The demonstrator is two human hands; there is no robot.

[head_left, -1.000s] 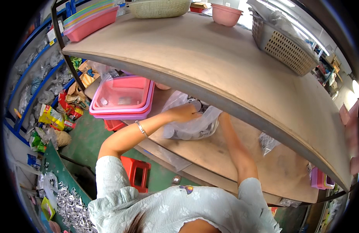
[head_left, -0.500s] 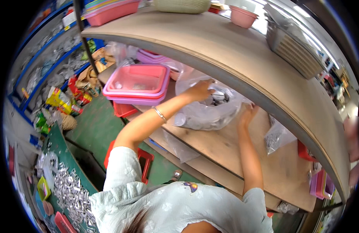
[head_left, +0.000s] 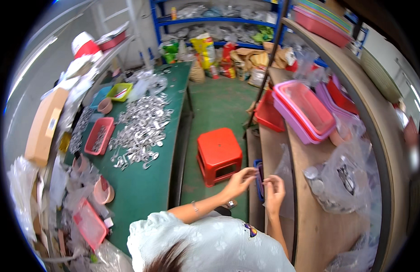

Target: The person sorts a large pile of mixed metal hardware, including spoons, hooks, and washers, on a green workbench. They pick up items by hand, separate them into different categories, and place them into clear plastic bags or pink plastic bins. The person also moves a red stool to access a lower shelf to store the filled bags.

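your left hand [head_left: 243,181] and right hand [head_left: 275,190]: fingers [head_left: 250,172] half-curled, can't tell if gripping anything, red stool [head_left: 220,144] clogging the aisle [head_left: 214,102] beside the green table [head_left: 139,195]

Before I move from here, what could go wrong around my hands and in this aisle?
The red plastic stool stands on the green floor just beyond the left hand, so a step forward might bump it. The heap of loose silver-coloured pieces lies on the dark green tabletop; brushing past might sweep some off. The stack of pink and purple plastic trays seems to jut past the edge of the brown wooden shelf, so a knock might tip it.
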